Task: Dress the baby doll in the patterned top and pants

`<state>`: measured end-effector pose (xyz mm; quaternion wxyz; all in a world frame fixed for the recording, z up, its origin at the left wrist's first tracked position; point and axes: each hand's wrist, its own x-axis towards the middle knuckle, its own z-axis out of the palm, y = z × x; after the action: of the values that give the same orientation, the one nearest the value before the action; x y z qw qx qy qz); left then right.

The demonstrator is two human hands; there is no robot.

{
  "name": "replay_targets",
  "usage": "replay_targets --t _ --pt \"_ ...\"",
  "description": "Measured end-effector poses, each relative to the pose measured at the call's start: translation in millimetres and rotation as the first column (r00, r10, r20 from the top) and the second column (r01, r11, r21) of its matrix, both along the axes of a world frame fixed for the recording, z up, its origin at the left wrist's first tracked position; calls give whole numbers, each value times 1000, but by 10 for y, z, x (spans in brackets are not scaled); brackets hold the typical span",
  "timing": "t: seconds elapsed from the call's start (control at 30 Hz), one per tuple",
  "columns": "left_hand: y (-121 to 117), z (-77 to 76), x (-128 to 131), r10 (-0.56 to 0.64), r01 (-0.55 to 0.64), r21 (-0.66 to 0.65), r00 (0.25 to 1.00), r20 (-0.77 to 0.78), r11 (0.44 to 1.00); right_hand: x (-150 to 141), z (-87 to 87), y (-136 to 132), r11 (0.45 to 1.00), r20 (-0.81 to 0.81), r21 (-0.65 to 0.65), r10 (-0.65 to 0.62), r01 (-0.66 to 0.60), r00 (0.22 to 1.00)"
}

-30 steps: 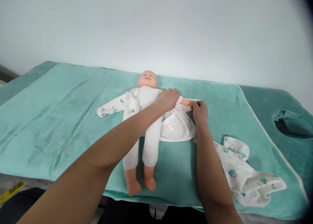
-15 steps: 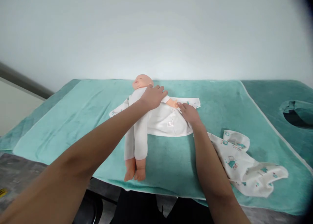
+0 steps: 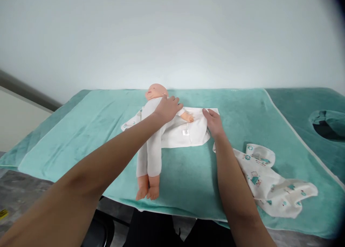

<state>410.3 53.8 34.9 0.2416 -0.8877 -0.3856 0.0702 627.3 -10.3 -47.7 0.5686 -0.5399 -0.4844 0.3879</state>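
Observation:
A baby doll (image 3: 153, 112) in a white bodysuit lies tilted to one side, its head toward the wall and its bare feet toward me. My left hand (image 3: 168, 108) is wrapped over the doll's shoulder and upper arm. Partly under the doll spreads a baby shirt (image 3: 178, 137), its plain white inside and small label facing up. One printed sleeve pokes out on the doll's left side. My right hand (image 3: 213, 120) pinches the shirt's right part between thumb and fingers, just beyond the doll's outstretched hand.
Printed baby pants (image 3: 269, 184) lie crumpled to the right of my right forearm. A green cover (image 3: 81, 139) spreads over the padded table, which has a round hole (image 3: 330, 126) at far right. A white wall stands behind; a black stool (image 3: 98, 229) is below.
My right hand has moved from beside the doll's hand up and right, pulling the shirt's edge over so the printed sleeve there is now covered. My left hand stays on the doll's shoulder.

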Motion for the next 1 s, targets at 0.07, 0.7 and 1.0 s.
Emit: replay_targets --t 0.07,0.7,1.0 --pt "24 -85 73 39 -39 -8 999 5 999 -57 46 -31 999 -208 5 34 -33 978" --pt "-36 -298 460 234 -227 -62 961 145 972 -286 254 -212 985 -415 34 169 -170 894" --pt "-33 -94 403 135 189 -535 851 508 824 -462 350 -306 878 -481 167 469 -448 741"
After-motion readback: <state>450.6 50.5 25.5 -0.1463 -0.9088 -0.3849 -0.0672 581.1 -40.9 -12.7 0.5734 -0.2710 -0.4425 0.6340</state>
